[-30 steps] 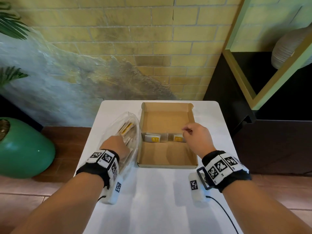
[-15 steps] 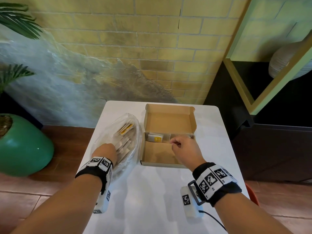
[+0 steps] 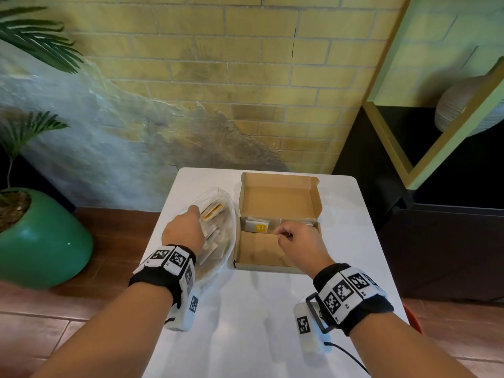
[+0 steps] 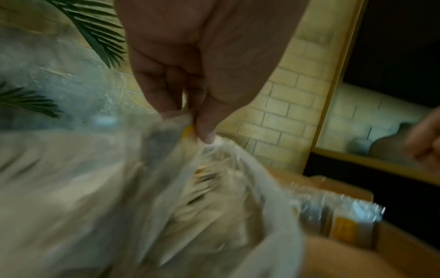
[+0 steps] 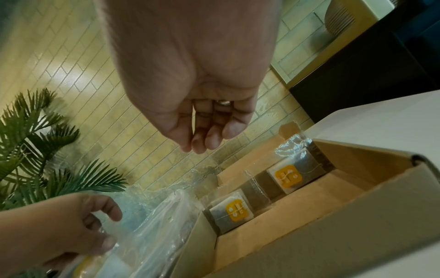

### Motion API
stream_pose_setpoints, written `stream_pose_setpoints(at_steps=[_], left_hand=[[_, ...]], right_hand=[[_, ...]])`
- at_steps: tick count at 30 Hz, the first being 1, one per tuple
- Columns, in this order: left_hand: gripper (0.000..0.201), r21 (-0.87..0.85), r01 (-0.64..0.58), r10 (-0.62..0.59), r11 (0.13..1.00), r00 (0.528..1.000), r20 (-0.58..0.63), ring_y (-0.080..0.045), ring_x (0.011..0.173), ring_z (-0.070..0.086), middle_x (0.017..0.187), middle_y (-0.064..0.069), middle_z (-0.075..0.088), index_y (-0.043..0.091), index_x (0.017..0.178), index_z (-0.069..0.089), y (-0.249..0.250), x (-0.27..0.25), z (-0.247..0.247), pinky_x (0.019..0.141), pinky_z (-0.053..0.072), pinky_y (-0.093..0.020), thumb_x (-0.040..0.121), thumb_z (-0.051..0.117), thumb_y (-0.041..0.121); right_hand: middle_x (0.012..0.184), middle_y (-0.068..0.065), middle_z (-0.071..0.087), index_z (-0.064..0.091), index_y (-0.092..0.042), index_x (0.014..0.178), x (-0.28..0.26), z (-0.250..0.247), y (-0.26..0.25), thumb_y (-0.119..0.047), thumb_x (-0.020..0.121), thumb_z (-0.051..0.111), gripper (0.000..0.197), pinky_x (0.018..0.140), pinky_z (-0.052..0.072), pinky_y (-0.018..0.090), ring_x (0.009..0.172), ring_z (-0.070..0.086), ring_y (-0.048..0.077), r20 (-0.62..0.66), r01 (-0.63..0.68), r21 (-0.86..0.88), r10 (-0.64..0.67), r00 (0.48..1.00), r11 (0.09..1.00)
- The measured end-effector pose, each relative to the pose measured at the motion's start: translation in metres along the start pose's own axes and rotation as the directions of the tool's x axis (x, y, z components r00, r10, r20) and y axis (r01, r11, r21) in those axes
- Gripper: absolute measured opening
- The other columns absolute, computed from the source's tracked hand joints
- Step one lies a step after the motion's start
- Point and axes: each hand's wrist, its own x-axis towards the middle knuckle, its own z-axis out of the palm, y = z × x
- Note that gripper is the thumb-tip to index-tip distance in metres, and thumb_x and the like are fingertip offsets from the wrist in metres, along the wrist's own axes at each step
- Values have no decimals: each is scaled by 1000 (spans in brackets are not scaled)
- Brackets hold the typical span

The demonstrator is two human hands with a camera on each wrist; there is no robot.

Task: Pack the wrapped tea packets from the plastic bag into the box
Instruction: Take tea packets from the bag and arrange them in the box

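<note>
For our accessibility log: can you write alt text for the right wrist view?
An empty right hand, fingers loosely curled, hangs above an open brown cardboard box holding two clear-wrapped tea packets with yellow tags, side by side against its far wall. At lower left, the left hand grips a clear plastic bag.

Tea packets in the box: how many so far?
2. One tea packet stands at the left of the box's far end, the other at its right. None seem hidden.

No words can be read. The tea packets [image 5: 239, 208] in the box [image 5: 309, 216] bear an orange logo tag, its white marks too small to make out.
</note>
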Motion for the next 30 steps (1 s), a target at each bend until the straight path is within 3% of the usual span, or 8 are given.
stream_pose_setpoints(at_steps=[6, 10, 13, 15, 18, 22, 26, 30], left_hand=[[24, -360, -15, -34, 933, 991, -129, -22, 76, 54, 80, -5, 65, 19, 106, 56, 3, -2, -19, 66, 41, -28, 86, 55, 7], [21, -645, -110, 19, 756, 989, -146, -19, 77, 60, 75, -2, 63, 26, 92, 56, 16, -14, -35, 70, 44, -27, 84, 64, 8], [29, -793, -150, 70, 590, 988, -136, -14, 73, 60, 78, -5, 67, 29, 85, 55, 34, -27, -41, 66, 42, -20, 81, 68, 5], [26, -849, -157, 87, 504, 987, -132, -10, 70, 60, 77, -2, 66, 25, 91, 56, 48, -35, -43, 62, 42, -15, 81, 68, 3], [27, -899, -165, 93, 406, 986, -139, -5, 67, 59, 73, 4, 64, 26, 90, 56, 65, -42, -42, 63, 43, -13, 81, 68, 3], [30, -915, -182, 126, 360, 981, -145, -5, 65, 59, 70, 4, 62, 28, 87, 56, 74, -41, -44, 65, 44, -16, 78, 70, 3], [37, -921, -190, 139, 341, 979, -151, -11, 76, 57, 86, 2, 60, 32, 89, 54, 83, -39, -45, 70, 47, -19, 76, 72, 2], [37, -913, -195, 122, 358, 979, -161, -7, 98, 52, 105, 5, 54, 31, 110, 49, 88, -38, -43, 84, 47, -25, 83, 67, 13]], right_hand=[[90, -7, 64, 68, -18, 100, -2, -4, -2, -12, 89, 52, 20, 77, 48, 19, 83, 59, 10, 22, 0, 58, -2, 1000, 998], [95, -6, 64, 60, -20, 117, 0, -3, -11, -19, 89, 55, 28, 87, 49, 24, 91, 59, 9, 74, -36, 213, 20, 997, 976], [100, -7, 61, 45, -23, 131, -1, -1, -25, -29, 85, 63, 50, 95, 47, 34, 102, 58, 10, 185, -76, 385, 4, 983, 920], [112, -4, 60, 41, -25, 132, -1, 1, -32, -31, 83, 67, 55, 85, 51, 28, 106, 58, 13, 251, -104, 504, -30, 967, 858], [112, 3, 61, 42, -16, 129, -3, 0, -36, -20, 84, 68, 52, 59, 48, 11, 96, 61, 15, 235, -111, 636, -55, 970, 764], [116, 7, 65, 47, -15, 127, -1, -2, -29, -32, 76, 73, 59, 74, 51, 21, 100, 64, 20, 195, -112, 684, -32, 980, 720], [94, 6, 64, 53, -20, 104, -2, -11, -24, -20, 85, 64, 22, 66, 43, 26, 81, 56, 22, 175, -122, 711, -6, 985, 693], [87, 2, 62, 54, -22, 101, 0, -18, -20, -10, 90, 58, 17, 60, 43, 22, 71, 55, 12, 84, -85, 757, 33, 996, 647]])
